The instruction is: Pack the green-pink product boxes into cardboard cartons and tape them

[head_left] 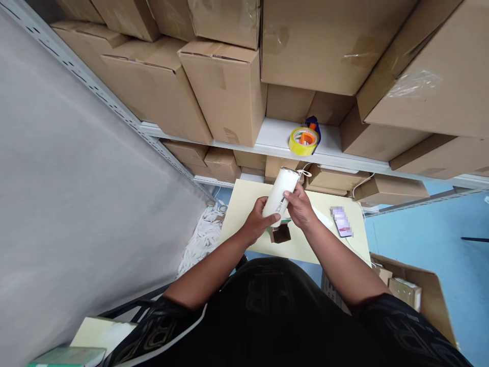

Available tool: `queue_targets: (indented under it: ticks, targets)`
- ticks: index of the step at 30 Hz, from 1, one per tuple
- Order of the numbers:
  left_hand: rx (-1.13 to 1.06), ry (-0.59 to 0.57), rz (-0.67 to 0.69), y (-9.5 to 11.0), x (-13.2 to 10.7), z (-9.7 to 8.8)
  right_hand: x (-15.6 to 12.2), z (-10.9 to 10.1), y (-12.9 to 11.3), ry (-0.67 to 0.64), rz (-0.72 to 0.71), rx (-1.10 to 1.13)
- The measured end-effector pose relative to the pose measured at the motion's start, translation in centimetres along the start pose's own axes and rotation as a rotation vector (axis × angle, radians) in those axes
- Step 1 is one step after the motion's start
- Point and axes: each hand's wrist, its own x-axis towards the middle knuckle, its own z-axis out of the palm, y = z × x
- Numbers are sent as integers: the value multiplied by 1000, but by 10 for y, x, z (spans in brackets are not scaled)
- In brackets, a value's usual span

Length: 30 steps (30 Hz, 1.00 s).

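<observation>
Shelved boxes [225, 94]
We see tape [301, 148] on the shelf [273, 133], a phone [342, 222] on the table [237, 211], shreds [202, 234] by the wall [84, 178].

Bright, diffuse light, apparently from overhead, falls evenly on a gray wall [76, 178] and pale tabletop [240, 201], while soft shadows fill gaps between cardboard boxes [225, 92]. Glare streaks clear tape [414, 84] at upper right, and a black shirt [275, 316] loses detail in the foreground. Wide-angle distortion splays the shelf frame [76, 71] at the edges; lettering on a white bottle [282, 187] is readable, but blocky pixelation obscures a phone [342, 221].
</observation>
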Motion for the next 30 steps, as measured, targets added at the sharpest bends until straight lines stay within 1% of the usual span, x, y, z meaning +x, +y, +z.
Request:
queue_targets:
  ticks: [2,5,7,9,11,13,15,17,18,20,22,24,26,28,30]
  targets:
    - [4,-4,-22,0,2,0,2,1,-2,1,10,24]
    - [30,-28,-20,2,5,-1,6,3,-5,46,-1,63]
    - [56,6,5,1,6,1,7,5,-6,65,-19,89]
    - [65,74,36,0,6,2,8,6,-5,84,-36,124]
    - [32,105,52,-2,7,2,8,5,-5,88,-45,165]
    - [-49,55,16,-2,8,1,9,2,-5,46,-12,212]
    - [-150,-31,-64,-3,9,-1,11,-1,-6,0,51,243]
    - [-230,-90,-130,-3,9,-2,13,-3,-6,-2,108,252]
    - [-249,-97,-132,-3,9,-2,14,-2,-6,11,120,252]
    - [-238,-60,-72,-5,8,-2,15,0,-5,45,109,245]
    - [-173,0,9,-5,6,-1,14,4,-2,88,61,226]
    - [-122,22,30,-4,4,-1,12,7,0,121,29,221]
    - [-138,-8,-15,-1,2,-3,10,7,1,93,66,266]
    - [-196,-59,-85,2,1,-5,8,5,1,15,133,316]
    - [-236,-87,-128,2,2,-6,8,5,-1,-22,150,316]
